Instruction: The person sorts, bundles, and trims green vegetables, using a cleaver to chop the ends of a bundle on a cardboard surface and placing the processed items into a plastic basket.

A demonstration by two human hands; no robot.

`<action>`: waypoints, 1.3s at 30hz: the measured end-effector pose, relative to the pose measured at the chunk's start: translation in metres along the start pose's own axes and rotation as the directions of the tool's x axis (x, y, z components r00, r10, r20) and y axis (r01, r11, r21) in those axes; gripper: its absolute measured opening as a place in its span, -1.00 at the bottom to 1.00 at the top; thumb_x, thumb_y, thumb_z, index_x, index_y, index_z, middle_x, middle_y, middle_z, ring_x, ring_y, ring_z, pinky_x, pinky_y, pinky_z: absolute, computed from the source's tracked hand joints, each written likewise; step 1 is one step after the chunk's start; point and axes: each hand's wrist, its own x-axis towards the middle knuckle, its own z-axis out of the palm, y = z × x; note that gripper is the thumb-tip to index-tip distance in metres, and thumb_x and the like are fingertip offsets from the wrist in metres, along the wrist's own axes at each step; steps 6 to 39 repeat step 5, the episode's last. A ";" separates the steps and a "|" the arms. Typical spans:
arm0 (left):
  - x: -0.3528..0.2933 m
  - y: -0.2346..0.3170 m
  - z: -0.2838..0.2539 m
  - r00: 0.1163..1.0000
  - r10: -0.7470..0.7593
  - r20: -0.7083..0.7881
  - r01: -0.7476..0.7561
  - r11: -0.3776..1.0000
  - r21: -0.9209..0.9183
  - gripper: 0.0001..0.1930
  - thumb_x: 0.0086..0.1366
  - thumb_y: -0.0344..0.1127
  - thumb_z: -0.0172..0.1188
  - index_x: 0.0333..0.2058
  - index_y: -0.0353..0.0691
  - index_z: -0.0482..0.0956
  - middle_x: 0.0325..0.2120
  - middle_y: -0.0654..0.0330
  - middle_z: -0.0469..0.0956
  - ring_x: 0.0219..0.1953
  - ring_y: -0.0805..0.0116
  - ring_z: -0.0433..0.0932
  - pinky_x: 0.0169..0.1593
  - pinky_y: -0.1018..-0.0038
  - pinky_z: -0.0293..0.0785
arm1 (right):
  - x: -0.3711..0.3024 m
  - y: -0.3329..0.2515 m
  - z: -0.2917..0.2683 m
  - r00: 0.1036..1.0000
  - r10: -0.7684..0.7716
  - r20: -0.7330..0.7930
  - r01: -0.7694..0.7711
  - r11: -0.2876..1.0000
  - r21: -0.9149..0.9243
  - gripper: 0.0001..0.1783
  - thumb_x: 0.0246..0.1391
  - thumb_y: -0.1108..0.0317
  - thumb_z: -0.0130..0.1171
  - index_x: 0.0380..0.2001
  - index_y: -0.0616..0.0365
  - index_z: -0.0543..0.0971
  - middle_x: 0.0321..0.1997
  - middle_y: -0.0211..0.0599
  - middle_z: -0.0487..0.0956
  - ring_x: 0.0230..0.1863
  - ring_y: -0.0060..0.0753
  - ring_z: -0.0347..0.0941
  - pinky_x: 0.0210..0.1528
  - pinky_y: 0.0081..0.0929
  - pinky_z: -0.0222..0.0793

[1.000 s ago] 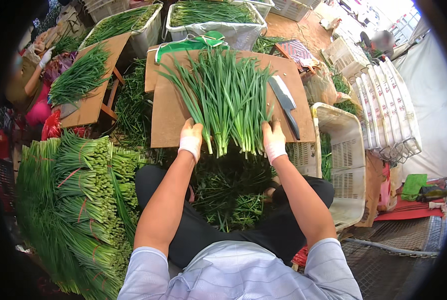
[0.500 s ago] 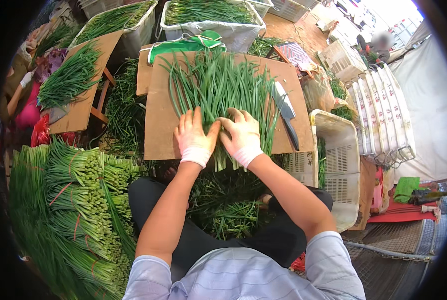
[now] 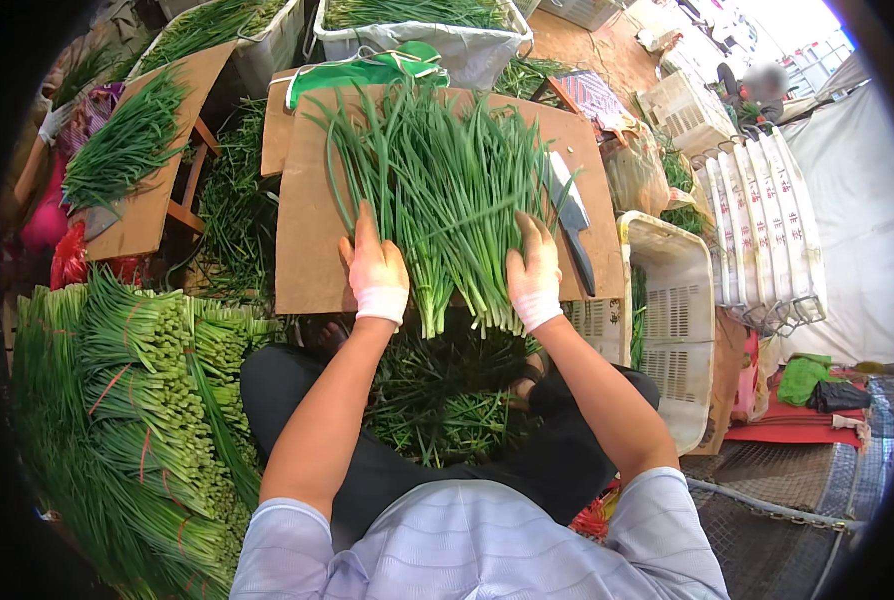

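A loose heap of green chives (image 3: pixel 457 190) lies on the brown board (image 3: pixel 305 230) before me, pale cut ends toward me and hanging past its near edge. My left hand (image 3: pixel 378 272), in a thin glove with a white cuff, stands along the heap's left side with its fingers stretched out. On the right side, my right hand (image 3: pixel 535 265), gloved likewise, rests against the stems, fingers straight and upright. Neither hand is closed round the chives. Just right of the heap lies a knife (image 3: pixel 575 235), its black handle toward me and its blade partly under leaf tips.
Banded chive bundles (image 3: pixel 137 390) are piled at my left. A pale plastic crate (image 3: pixel 679 320) stands at my right, near stacked white crates (image 3: pixel 762 225). Another board (image 3: pixel 152 180) with chives is at far left, beside a person's gloved hand (image 3: pixel 55 122). Scraps (image 3: pixel 457 425) litter the floor between my legs.
My hands have moved apart from the middle of the chives to their two sides. The cut ends now show between them. The view has shifted slightly.
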 end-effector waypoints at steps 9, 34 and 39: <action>0.004 0.004 0.003 0.996 -0.003 -0.085 -0.007 0.994 -0.112 -0.30 0.35 -0.26 0.07 0.43 -0.04 0.05 0.28 -0.19 0.29 0.32 -0.20 0.25 0.48 0.03 -0.18 | 0.015 -0.057 -0.035 0.961 -0.237 0.144 0.253 0.961 -0.109 -0.39 -0.08 0.22 0.38 0.09 0.11 0.52 0.09 -0.06 0.52 0.09 0.06 0.41 0.19 -0.03 0.27; 0.004 0.004 0.003 0.996 -0.003 -0.085 -0.007 0.994 -0.112 -0.30 0.35 -0.26 0.07 0.43 -0.04 0.05 0.28 -0.19 0.29 0.32 -0.20 0.25 0.48 0.03 -0.18 | 0.015 -0.057 -0.035 0.961 -0.237 0.144 0.253 0.961 -0.109 -0.39 -0.08 0.22 0.38 0.09 0.11 0.52 0.09 -0.06 0.52 0.09 0.06 0.41 0.19 -0.03 0.27; 0.004 0.004 0.003 0.996 -0.003 -0.085 -0.007 0.994 -0.112 -0.30 0.35 -0.26 0.07 0.43 -0.04 0.05 0.28 -0.19 0.29 0.32 -0.20 0.25 0.48 0.03 -0.18 | 0.015 -0.057 -0.035 0.961 -0.237 0.144 0.253 0.961 -0.109 -0.39 -0.08 0.22 0.38 0.09 0.11 0.52 0.09 -0.06 0.52 0.09 0.06 0.41 0.19 -0.03 0.27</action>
